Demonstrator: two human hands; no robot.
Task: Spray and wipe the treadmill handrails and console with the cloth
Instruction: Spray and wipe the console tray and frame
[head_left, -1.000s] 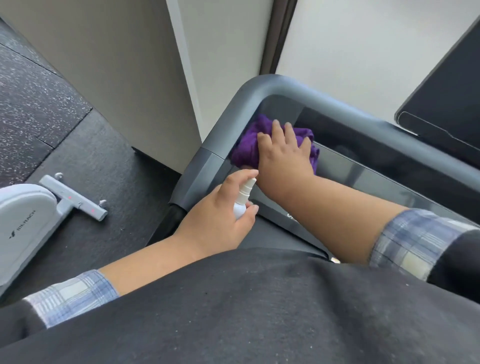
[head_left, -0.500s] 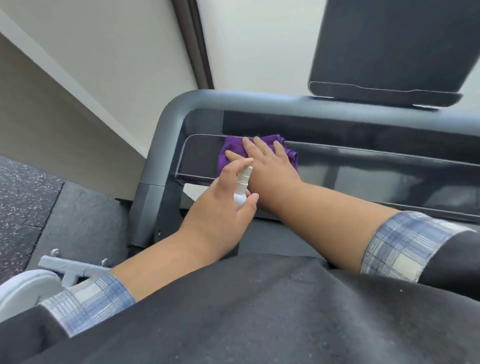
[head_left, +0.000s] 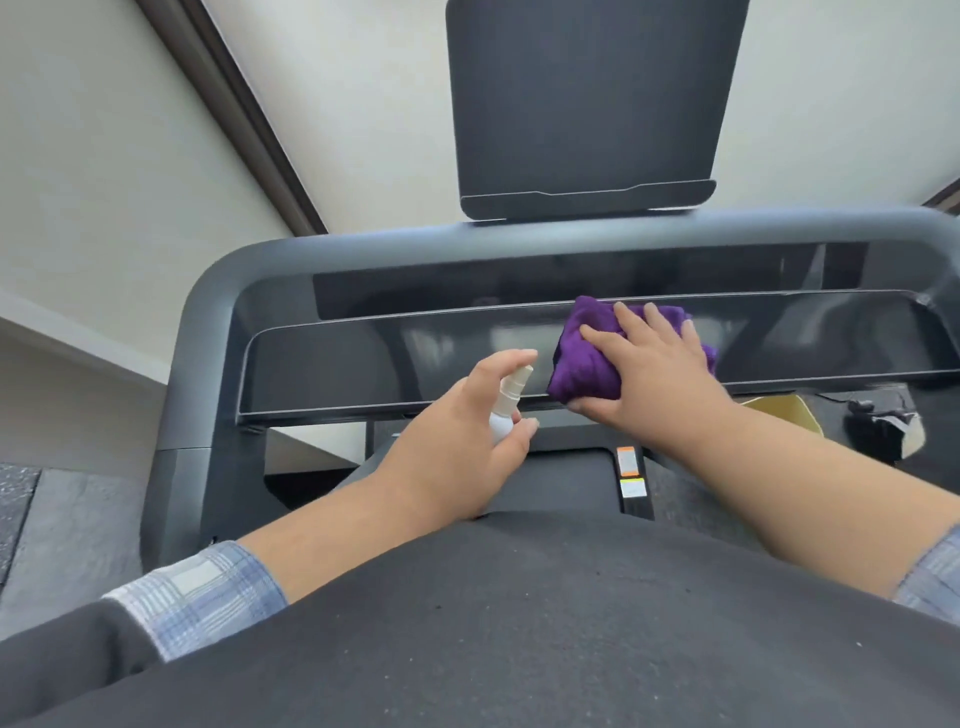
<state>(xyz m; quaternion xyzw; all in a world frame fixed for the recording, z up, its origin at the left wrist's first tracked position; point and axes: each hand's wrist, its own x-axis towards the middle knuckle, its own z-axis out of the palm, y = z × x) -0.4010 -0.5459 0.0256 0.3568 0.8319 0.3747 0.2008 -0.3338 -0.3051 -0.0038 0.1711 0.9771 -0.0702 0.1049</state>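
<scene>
The treadmill's glossy dark console panel (head_left: 363, 364) runs across the middle of the view, framed by a grey handrail (head_left: 218, 291) that curves round its left corner. A bunched purple cloth (head_left: 582, 364) lies on the panel right of centre. My right hand (head_left: 649, 374) presses flat on the cloth, fingers spread and thumb at its lower edge. Just left of it my left hand (head_left: 457, 441) grips a small white spray bottle (head_left: 506, 410), with the index finger over the nozzle. An upright dark screen (head_left: 587, 104) stands behind the console.
A pale wall with a dark vertical strip (head_left: 234, 119) rises behind the treadmill. The belt deck with orange and yellow stickers (head_left: 628, 473) lies below the console. A yellowish object (head_left: 784, 415) and dark cable clutter (head_left: 878, 426) sit under the panel's right end. Speckled floor mats (head_left: 62, 525) lie at left.
My right hand has slid the purple cloth rightward along the console, from its left corner to right of centre. My left hand with the bottle has followed, and my view has turned to the right.
</scene>
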